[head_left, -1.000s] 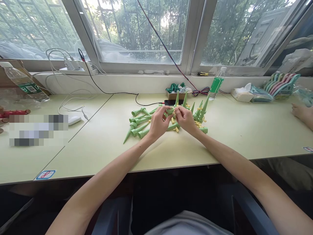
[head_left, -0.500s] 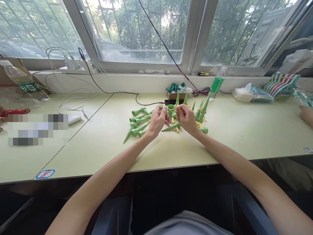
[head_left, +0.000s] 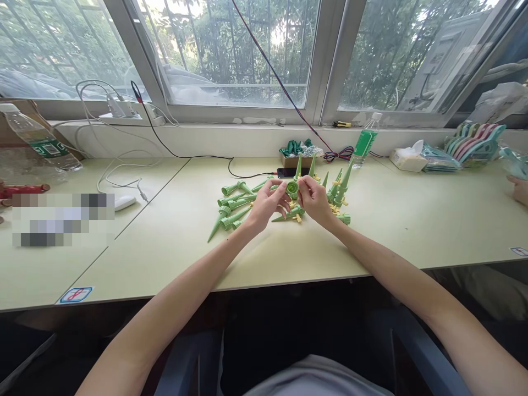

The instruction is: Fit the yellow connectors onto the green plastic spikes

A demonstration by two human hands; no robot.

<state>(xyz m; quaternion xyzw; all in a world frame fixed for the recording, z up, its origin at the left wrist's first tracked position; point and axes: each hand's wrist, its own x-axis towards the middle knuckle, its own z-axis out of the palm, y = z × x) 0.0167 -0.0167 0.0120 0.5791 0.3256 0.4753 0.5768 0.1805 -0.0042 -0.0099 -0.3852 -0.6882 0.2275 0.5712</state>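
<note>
Between my hands is a green plastic plant watering spike (head_left: 292, 188), its round open mouth facing me. My left hand (head_left: 266, 206) grips it from the left, with thumb and forefinger at the rim and the other fingers curled below. At its right edge my right hand (head_left: 314, 199) is closed in a pinch; what lies between those fingertips is hidden. Several more green spikes (head_left: 235, 202) lie to the left of my hands. On the right other spikes (head_left: 343, 187) stand point up, with small yellow valves (head_left: 335, 210) among them.
Behind the spikes are a phone (head_left: 289, 172) with a cable and a small cardboard box (head_left: 297, 160). A green-labelled bottle (head_left: 365, 142) and a tissue box (head_left: 407, 158) stand at the back right. Another person's hand (head_left: 518, 188) is at the far right.
The held spike has tipped so its mouth faces me more, and it has shifted slightly right. My left hand has turned a little with it; my right hand stays nearly in place.
</note>
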